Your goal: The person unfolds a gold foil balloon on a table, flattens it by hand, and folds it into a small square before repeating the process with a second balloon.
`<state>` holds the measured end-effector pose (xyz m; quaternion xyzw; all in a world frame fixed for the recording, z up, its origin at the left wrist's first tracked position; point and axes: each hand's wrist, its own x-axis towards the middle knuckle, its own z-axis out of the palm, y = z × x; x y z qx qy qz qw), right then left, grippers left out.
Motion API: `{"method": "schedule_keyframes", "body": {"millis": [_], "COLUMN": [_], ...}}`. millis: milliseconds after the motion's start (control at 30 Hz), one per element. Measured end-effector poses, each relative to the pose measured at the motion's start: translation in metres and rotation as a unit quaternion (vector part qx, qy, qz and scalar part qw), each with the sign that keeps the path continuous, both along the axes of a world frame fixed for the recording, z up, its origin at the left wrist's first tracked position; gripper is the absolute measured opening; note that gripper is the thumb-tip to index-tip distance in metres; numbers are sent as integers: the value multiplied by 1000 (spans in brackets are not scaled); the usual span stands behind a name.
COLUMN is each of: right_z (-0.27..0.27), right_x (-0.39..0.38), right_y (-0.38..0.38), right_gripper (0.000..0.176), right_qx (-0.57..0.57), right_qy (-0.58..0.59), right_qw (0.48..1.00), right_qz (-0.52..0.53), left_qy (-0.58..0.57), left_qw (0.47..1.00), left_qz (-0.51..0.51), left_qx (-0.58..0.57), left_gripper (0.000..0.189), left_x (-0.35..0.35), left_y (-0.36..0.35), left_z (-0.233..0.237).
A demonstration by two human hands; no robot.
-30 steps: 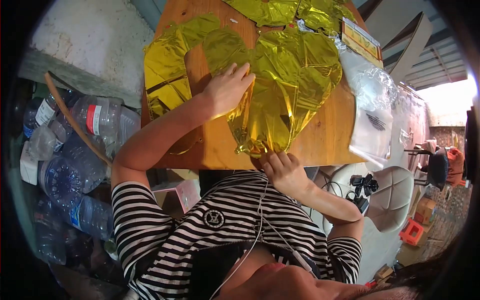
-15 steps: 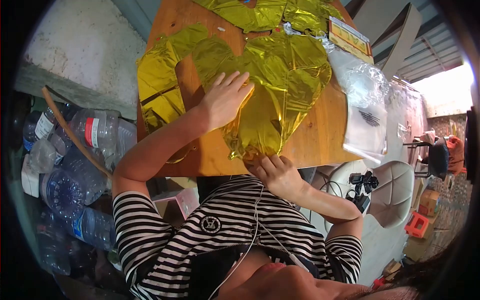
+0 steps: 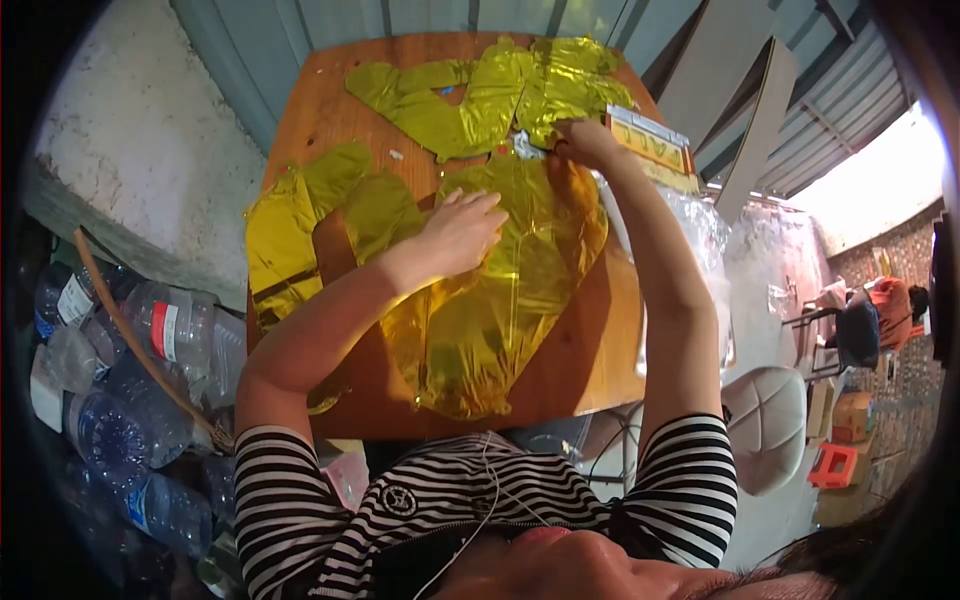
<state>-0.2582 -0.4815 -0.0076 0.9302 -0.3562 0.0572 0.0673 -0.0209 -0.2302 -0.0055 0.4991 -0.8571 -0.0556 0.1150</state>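
The large gold foil piece (image 3: 480, 330) lay flattened on the tabletop (image 3: 320, 110), directly in front of the person. The right hand (image 3: 585, 143) had just left the foil piece's near end and reached to its far right corner, so attention seemed to have passed from one end of the foil to the other. Its fingers bent downward there; whether they pinched anything could not be told. The left hand (image 3: 462, 235) stayed on the middle of the foil piece, palm down, fingers slightly spread. Another gold foil (image 3: 490, 95) lay beyond the foil piece.

Just past its far right corner, a card packet (image 3: 650, 150) bore letters that appeared to read "FAL". Well left of the foil piece, a plastic bottle (image 3: 188, 330) carried a red-and-white label, its print illegible.
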Motion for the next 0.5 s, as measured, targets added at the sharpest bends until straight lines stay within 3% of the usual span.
{"method": "schedule_keyframes", "body": {"millis": [133, 233, 300, 333, 433, 500], "right_z": [-13, -17, 2, 11, 17, 17], "right_x": [5, -2, -6, -6, -4, -3], "right_y": [-40, -53, -49, -47, -52, -53], "right_gripper": [22, 17, 20, 22, 31, 40], "right_qx": [59, 25, 170, 239, 239, 242], "right_qy": [82, 32, -125, -201, -203, -238], "right_qw": [995, 998, 976, 945, 940, 928], "right_qz": [24, 38, -53, -96, -131, -156], "left_qy": [-23, 8, -4, -5, 21, 25], "left_qw": [1000, 998, 989, 988, 987, 998], "left_qz": [-5, -13, 30, 28, 33, 32], "left_qx": [5, 58, 148, 149, 155, 41], "left_gripper": [42, 44, 48, 48, 52, 55], "left_x": [-1, -5, -16, -19, -26, -35], "left_y": [-15, -27, -46, -58, -101, -132], "left_z": [10, 26, 39, 40, 37, 23]}}
